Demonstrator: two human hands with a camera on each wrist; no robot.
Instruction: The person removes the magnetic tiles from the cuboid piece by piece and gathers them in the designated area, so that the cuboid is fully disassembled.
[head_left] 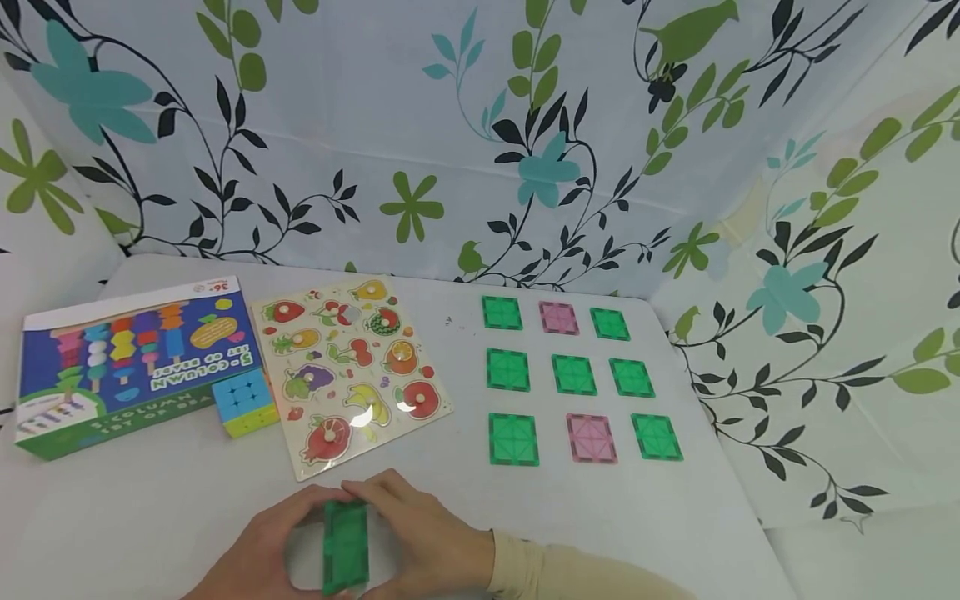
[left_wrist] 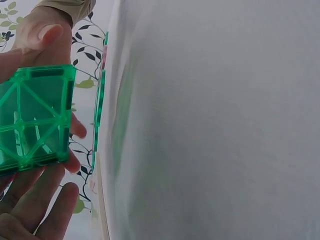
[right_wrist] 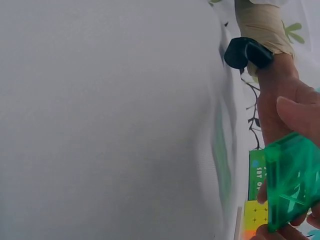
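Both hands hold a green see-through magnetic tile piece between them, low over the front of the table. In the head view the green magnetic tile (head_left: 347, 546) appears as a narrow upright rectangle. My left hand (head_left: 262, 542) grips its left side, and my right hand (head_left: 431, 533) curls around from the right, fingertips meeting at the far edge. The left wrist view gives the square face of the tile (left_wrist: 37, 120) with its crossed ribs. From the right wrist, the tile (right_wrist: 292, 180) is seen at a slant, fingers below it and a thumb above.
Green tiles (head_left: 508, 370) and pink tiles (head_left: 592, 438) lie in three spaced rows on the right. At left are a fruit puzzle board (head_left: 337, 375), a puzzle cube (head_left: 244, 402) and a bead-set box (head_left: 135, 358). A patterned cloth (head_left: 315, 125) hangs behind the white table (head_left: 150, 508).
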